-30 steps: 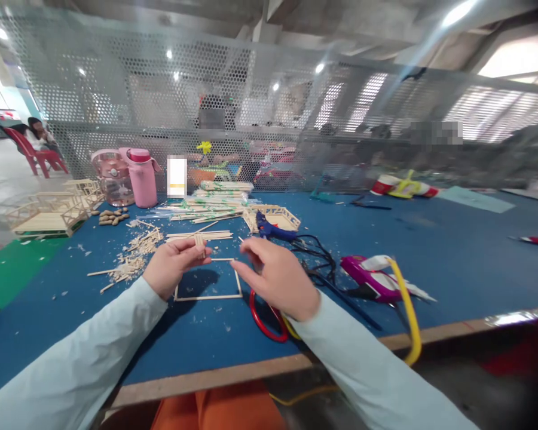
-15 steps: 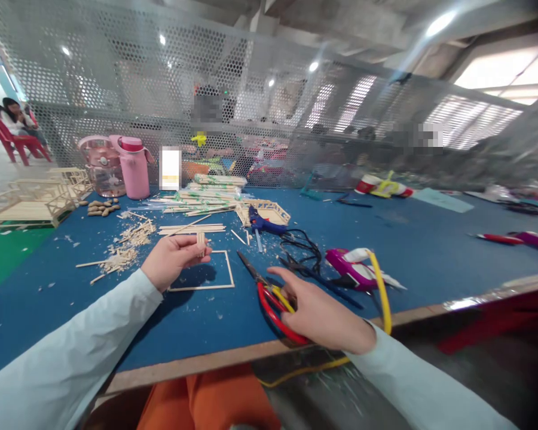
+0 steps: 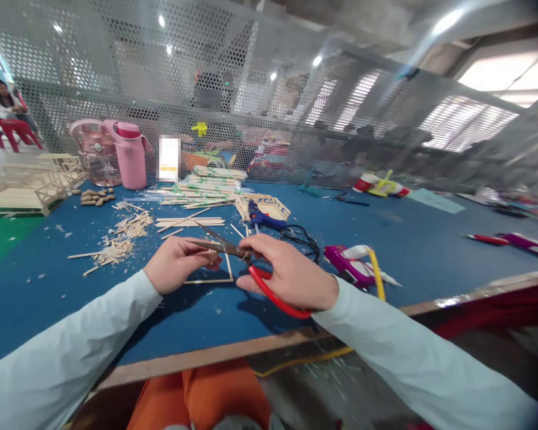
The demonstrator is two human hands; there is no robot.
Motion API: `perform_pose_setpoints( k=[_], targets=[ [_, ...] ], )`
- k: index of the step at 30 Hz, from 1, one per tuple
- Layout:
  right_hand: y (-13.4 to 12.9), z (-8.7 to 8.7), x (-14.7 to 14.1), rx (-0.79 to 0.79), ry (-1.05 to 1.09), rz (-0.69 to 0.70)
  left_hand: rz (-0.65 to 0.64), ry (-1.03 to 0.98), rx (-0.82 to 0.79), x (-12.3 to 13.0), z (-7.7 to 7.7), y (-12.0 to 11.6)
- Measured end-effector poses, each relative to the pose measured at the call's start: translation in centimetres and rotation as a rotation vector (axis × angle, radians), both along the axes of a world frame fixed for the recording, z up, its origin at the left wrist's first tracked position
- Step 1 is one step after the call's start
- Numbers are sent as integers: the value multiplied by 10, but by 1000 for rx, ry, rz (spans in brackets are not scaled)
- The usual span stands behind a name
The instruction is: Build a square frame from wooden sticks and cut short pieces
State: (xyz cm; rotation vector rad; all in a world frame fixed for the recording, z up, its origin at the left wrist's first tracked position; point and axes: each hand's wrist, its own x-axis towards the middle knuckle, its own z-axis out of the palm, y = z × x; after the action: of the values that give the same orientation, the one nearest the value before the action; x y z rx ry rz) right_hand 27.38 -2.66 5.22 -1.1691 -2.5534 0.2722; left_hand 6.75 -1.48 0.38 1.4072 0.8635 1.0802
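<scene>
Lifted from the table since the earlier frame, the red-handled scissors (image 3: 275, 298) are now hovering mid-frame, their 2 blades spreading apart by the left hand (image 3: 173, 266). The right hand (image 3: 296, 276) is curling around the handles. The left hand is pinching nearly closed on short wooden sticks (image 3: 213, 246), mostly hidden. Beneath, a stick frame (image 3: 211, 281) is lying flat; a blue glue gun (image 3: 266, 220) is resting above the right hand.

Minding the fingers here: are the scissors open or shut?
Open: the scissors' two blades spread into a V toward the left hand, with the right hand at the handles.
</scene>
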Motion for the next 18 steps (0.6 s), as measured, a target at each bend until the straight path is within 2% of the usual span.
perform_pose_setpoints(
  k=[5,12,18],
  targets=[
    [-2,10,-3,41,-112,-6,-25,34,136,-1,2,-2],
    [-6,17,1,94,-176,13,8,301,404,-5,5,-5],
    [-5,15,1,171,-153,58,14,320,412,-4,5,-7]
  ],
)
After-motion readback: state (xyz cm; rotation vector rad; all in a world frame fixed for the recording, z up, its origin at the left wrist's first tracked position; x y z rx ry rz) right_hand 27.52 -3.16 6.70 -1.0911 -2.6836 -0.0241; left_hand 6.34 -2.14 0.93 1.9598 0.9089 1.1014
